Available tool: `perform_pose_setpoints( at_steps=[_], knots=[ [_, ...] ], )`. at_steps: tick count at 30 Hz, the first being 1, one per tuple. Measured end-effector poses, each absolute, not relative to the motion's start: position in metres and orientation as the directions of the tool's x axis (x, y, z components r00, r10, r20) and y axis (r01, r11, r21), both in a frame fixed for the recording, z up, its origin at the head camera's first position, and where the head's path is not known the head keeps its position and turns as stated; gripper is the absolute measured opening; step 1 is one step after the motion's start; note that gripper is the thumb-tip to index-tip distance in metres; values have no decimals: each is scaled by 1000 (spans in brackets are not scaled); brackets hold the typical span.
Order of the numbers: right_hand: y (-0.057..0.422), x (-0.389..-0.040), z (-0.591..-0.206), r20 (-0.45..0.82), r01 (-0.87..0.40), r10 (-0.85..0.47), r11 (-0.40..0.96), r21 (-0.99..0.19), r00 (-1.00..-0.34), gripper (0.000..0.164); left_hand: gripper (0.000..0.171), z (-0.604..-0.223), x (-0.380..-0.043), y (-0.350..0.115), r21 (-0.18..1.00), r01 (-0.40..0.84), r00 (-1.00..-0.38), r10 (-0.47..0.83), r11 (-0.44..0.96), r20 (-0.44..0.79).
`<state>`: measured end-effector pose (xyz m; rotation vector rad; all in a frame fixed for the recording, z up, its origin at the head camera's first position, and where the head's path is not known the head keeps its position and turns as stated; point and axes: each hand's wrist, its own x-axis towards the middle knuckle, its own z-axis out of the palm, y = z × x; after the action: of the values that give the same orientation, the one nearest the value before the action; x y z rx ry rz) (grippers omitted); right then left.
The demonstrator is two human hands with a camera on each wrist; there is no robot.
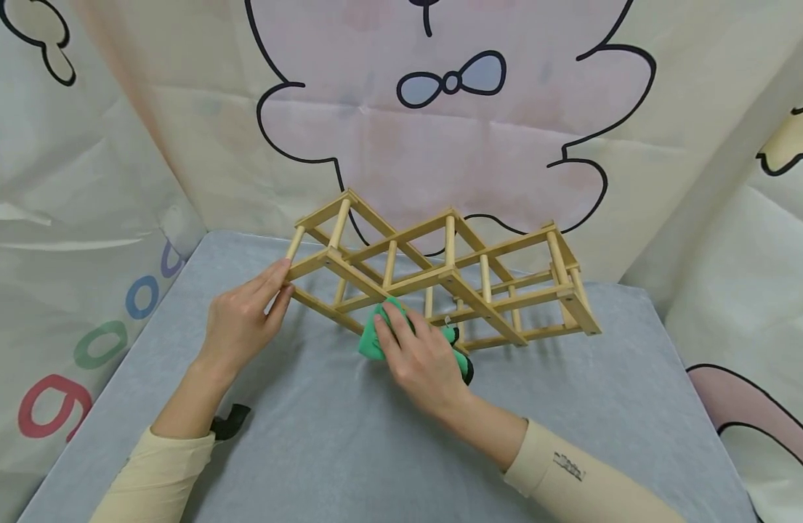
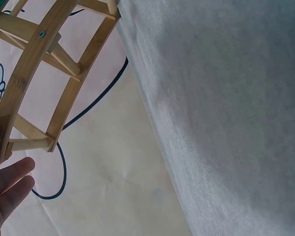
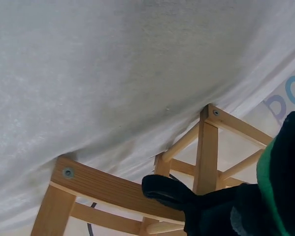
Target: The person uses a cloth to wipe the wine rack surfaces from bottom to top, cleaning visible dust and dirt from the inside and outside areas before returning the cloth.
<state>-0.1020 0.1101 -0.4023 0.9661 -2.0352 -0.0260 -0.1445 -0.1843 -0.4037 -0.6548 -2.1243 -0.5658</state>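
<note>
A zigzag wooden rack (image 1: 450,274) of slats and round dowels stands on the cloth-covered table. My left hand (image 1: 247,312) holds its left end corner between thumb and fingers. In the left wrist view, two fingertips (image 2: 19,179) extend beside that corner. With curled fingers my right hand (image 1: 424,363) grips a green cloth with black edging (image 1: 373,338) against a slat near the rack's middle. The cloth's black loop (image 3: 167,189) hangs before the slats (image 3: 113,184) in the right wrist view, where the right hand itself is hidden.
Pale blue-grey fabric covers the table (image 1: 336,450). Printed backdrop sheets (image 1: 211,123) rise close behind the rack and on both sides. A black strap (image 1: 231,423) shows at the left wrist, beside the sleeve.
</note>
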Motion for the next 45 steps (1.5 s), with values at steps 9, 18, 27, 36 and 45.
perform_pose_setpoints(
  at_steps=[9,18,27,36,45],
  knots=[
    [125,-99,-414,669,-614,-647,708,349,-366,32,49,-405,-145,-184,163,632,-515,254,757,819],
    [152,-93,-429,602,-615,-677,703,357,-423,42,48,-405,-146,-183,165,635,-519,259,755,815],
    [175,-89,-444,555,-638,-693,693,335,-461,45,49,-405,-146,-183,168,632,-522,255,756,814],
    [186,-90,-440,570,-641,-678,701,313,-464,45,51,-405,-144,-185,170,633,-517,249,755,819],
    [197,-89,-430,590,-609,-656,725,322,-470,40,49,-405,-145,-185,166,632,-521,257,757,814]
  ],
)
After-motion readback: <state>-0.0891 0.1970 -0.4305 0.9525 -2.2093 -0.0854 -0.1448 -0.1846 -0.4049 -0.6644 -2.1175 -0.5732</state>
